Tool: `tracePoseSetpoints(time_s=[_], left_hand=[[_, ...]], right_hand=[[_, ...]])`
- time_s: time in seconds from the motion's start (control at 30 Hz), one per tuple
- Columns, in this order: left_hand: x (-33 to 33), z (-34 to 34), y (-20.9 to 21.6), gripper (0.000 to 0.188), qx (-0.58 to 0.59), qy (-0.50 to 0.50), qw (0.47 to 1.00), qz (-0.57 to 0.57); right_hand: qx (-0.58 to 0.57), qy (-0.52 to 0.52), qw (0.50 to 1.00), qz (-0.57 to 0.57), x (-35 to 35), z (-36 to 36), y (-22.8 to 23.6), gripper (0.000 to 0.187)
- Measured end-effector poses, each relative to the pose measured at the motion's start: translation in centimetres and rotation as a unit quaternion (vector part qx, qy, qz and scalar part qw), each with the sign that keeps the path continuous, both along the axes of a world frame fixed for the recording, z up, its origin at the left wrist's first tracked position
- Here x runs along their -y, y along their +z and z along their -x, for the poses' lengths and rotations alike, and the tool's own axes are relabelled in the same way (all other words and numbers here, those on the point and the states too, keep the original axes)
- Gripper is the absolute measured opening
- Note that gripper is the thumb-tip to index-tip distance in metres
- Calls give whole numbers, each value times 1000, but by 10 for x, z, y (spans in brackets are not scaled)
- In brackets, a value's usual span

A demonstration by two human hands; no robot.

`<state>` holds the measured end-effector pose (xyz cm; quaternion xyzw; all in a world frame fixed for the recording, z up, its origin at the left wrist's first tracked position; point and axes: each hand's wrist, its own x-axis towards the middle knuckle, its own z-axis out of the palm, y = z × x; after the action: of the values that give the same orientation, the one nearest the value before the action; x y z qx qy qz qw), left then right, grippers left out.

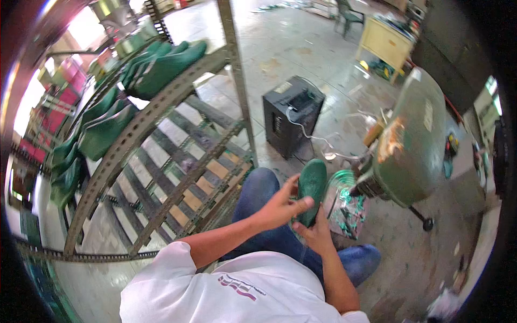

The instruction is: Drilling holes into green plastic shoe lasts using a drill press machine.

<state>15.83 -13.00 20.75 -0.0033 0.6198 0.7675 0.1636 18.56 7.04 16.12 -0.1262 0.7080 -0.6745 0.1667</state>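
Note:
I hold a green moulded shoe upright above my lap, with a long rounded face showing. My left hand is closed on its left side, and the thumb lies across the green surface. Lower down, my right hand grips the right edge and bottom end, its thumb pointing left. Whether any small tool is in either hand is hidden. Just right of the shoe, a clear plastic bag with green scraps sits by my knee.
At my left stands a slotted metal rack with several green shoes on top and slatted shelves below. Ahead is a black box with a white cable. A worn green chair stands at right, a cream desk behind.

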Motion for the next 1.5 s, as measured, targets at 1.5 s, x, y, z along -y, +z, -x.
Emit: tracePoseSetpoints(time_s=[1.5], left_hand=[[500, -19, 336, 52, 23, 158, 581, 798]], right_hand=[[-76, -8, 994, -78, -27, -13, -22, 28]])
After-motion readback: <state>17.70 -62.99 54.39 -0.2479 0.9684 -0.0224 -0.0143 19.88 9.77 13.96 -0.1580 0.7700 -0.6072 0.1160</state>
